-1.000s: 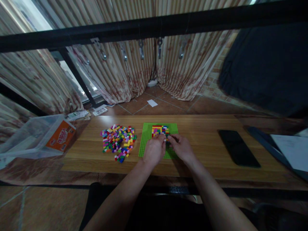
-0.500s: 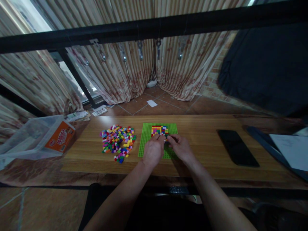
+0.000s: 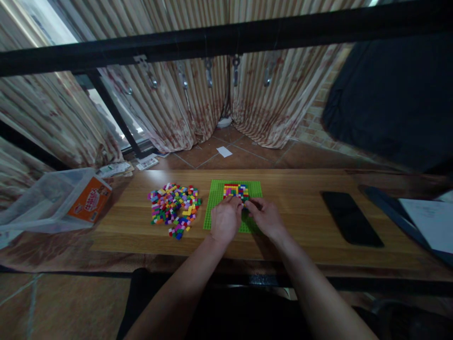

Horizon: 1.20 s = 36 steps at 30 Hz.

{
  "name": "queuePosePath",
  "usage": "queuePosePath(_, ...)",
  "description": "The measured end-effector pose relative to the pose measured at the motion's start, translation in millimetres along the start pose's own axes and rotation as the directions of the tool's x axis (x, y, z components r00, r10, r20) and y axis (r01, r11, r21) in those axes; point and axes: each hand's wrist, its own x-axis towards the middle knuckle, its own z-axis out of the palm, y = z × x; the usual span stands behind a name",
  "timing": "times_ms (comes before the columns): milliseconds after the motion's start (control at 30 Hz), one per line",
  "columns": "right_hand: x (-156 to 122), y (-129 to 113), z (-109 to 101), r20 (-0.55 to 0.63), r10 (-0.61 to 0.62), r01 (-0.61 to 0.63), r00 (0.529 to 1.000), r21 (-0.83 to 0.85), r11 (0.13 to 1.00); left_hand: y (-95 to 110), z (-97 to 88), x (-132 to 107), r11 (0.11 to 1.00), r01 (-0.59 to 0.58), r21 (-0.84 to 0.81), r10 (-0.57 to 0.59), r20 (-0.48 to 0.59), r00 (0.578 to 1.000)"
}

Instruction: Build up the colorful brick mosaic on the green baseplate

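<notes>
Multicoloured bricks formed a flat build (image 3: 236,189) on the green baseplate (image 3: 214,200), straight ahead of you. Your left hand (image 3: 226,218) lay nearer, covering the build's near-left part, while your right hand (image 3: 266,217) sat at its near-right corner, angled in from the side. Only the far rows showed beyond them, so the direction of the build's long axis could not be told. Your fingertips bent down and almost met there; whether either hand pinched a brick could not be made out. Left of the baseplate, well apart from it, a loose brick pile (image 3: 173,204) lay on the wooden table (image 3: 297,189). Farther left stood a clear plastic box (image 3: 38,205); well to the right lay a black slab (image 3: 351,218).
</notes>
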Motion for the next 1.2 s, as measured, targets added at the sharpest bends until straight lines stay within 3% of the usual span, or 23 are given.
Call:
queuePosePath(233,-1.1,-10.2,3.7,-0.098,-0.017,0.002,0.995,-0.145,0.989,2.9,-1.2,0.1,0.999,0.023,0.033,-0.024,0.031,0.999)
queuePosePath(500,1.1,-15.9,4.0,-0.092,0.059,-0.074,0.994,-0.159,0.985,2.9,0.4,-0.5,0.998,0.025,0.062,-0.028,0.048,0.998)
queuePosePath(733,4.3,-4.4,2.4,-0.044,0.046,-0.048,0.998,-0.051,0.998,-5.0,-5.4,-2.3,0.996,0.031,-0.078,-0.032,-0.012,0.999)
queuePosePath(867,8.1,0.9,-3.4,-0.038,0.087,-0.084,0.995,0.074,0.994,-21.7,-16.5,5.4,0.965,0.168,-0.2,-0.192,-0.108,0.975)
queuePosePath(967,10.1,-1.0,-3.7,-0.081,0.003,-0.001,0.997,0.028,1.0,-30.6,-19.2,10.4,0.924,0.259,-0.28,-0.272,-0.01,0.962)
queuePosePath(1067,10.8,-4.6,1.3,-0.059,-0.098,0.095,0.993,-0.042,0.995,-30.5,-17.8,10.0,0.908,0.279,-0.312,-0.257,0.109,0.96)
queuePosePath(1200,7.1,-6.3,9.2,-0.038,-0.112,0.105,0.993,-0.153,0.983,-23.2,-20.5,2.4,0.917,0.279,-0.286,-0.246,0.146,0.958)
